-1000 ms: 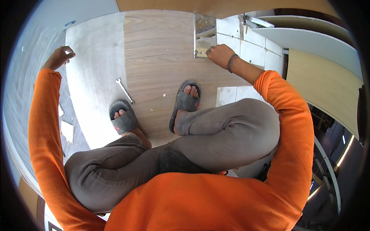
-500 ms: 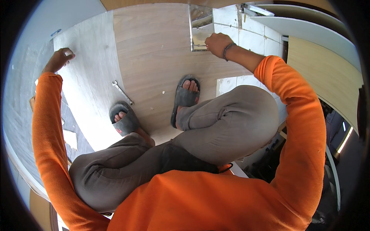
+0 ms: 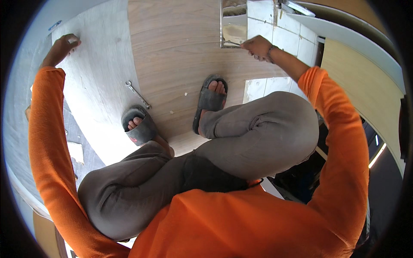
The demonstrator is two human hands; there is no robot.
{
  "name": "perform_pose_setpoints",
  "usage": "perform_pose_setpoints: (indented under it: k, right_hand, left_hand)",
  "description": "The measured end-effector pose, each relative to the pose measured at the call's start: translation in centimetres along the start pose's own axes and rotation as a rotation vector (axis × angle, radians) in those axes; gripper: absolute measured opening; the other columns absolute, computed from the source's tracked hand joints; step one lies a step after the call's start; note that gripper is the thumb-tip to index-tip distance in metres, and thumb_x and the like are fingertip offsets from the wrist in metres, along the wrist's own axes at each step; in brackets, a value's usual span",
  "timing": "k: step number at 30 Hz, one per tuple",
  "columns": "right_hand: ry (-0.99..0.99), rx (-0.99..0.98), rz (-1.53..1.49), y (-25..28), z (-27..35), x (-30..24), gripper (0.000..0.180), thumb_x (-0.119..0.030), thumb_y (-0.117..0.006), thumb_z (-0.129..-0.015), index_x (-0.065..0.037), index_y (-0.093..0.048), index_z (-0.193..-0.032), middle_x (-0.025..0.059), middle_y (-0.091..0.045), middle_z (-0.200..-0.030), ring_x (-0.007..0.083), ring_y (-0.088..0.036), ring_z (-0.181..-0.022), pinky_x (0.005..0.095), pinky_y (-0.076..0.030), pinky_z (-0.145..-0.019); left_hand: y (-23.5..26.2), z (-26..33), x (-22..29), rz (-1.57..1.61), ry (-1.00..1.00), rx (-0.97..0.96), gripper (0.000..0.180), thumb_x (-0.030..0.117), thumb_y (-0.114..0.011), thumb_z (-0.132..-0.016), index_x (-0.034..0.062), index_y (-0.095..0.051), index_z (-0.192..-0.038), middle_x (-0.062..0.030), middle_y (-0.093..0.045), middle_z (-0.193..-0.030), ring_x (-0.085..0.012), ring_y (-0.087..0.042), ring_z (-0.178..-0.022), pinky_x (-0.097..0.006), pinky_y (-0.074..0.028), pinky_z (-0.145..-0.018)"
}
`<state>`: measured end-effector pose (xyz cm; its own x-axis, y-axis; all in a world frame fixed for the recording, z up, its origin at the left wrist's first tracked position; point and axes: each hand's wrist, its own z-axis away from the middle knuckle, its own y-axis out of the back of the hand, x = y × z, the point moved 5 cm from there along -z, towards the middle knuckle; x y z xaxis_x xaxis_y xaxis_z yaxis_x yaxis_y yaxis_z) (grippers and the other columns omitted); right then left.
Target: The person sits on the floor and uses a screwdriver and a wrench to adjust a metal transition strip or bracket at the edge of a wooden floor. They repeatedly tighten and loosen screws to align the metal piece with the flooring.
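My left hand is at the far left, over the pale grey board. Its fingers are curled, and what they hold, if anything, is hidden. My right hand is closed at the near right corner of a rectangular cut-out in the wood-grain board. A thin dark rod-like thing juts from its fingertips across the opening; its kind is too small to make out. A combination wrench lies loose on the boards, just beyond my left foot.
My sandalled feet stand on the boards. White tiles show on the right, beside curved-looking pale panels. A bluish-white panel stands along the left. Small chips lie between my feet.
My right hand has shifted slightly right and the view has tilted a little. The left hand appears higher in the picture, still curled. The wrench lies where it was.
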<state>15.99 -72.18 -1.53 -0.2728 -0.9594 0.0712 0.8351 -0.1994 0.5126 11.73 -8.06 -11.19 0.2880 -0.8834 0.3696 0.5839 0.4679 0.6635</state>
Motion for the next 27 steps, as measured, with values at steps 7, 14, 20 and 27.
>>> perform_pose_setpoints:
  k: [7,14,20,27]
  right_hand:
    - [0.332,0.136,0.101,-0.2,1.5,0.4,0.035,-0.030,-0.071,-0.084,-0.005,-0.063,-0.107,0.0111,-0.063,-0.080,0.0204,-0.063,-0.069,0.0297,-0.050,-0.054]
    - [0.677,0.295,1.127,-0.6,6.0,-3.9,0.032,-0.006,-0.053,-0.089,-0.005,-0.059,-0.120,0.0151,-0.067,-0.101,0.0302,-0.070,-0.089,0.0386,-0.058,-0.073]
    - [0.593,0.214,1.052,-0.5,4.8,-4.1,0.027,-0.015,-0.054,-0.092,-0.005,-0.063,-0.116,0.0180,-0.068,-0.098,0.0329,-0.070,-0.089,0.0420,-0.058,-0.076]
    - [0.191,-0.002,0.295,2.0,1.3,-3.6,0.034,-0.033,-0.062,-0.088,-0.014,-0.069,-0.116,0.0200,-0.070,-0.101,0.0328,-0.069,-0.093,0.0407,-0.054,-0.087]
  left_hand:
    - [-0.3,-1.4,-0.2,-0.005,-0.035,-0.005,0.028,0.032,-0.060,-0.096,0.0060,-0.063,-0.108,-0.0118,-0.068,-0.093,-0.0207,-0.065,-0.079,-0.036,-0.053,-0.071]
    - [-0.4,-0.7,1.5,0.000,-0.086,0.044,0.031,0.032,-0.064,-0.093,0.0057,-0.064,-0.109,-0.0147,-0.068,-0.095,-0.0219,-0.067,-0.081,-0.038,-0.054,-0.075]
    - [0.0,-1.3,-1.1,0.003,-0.024,0.036,0.031,0.034,-0.062,-0.094,0.0067,-0.064,-0.107,-0.0138,-0.068,-0.092,-0.0214,-0.066,-0.081,-0.037,-0.052,-0.074]
    - [-0.4,-1.4,1.5,-0.028,-0.135,0.020,0.026,0.028,-0.063,-0.094,0.0053,-0.064,-0.107,-0.0135,-0.069,-0.092,-0.0219,-0.067,-0.080,-0.036,-0.053,-0.075]
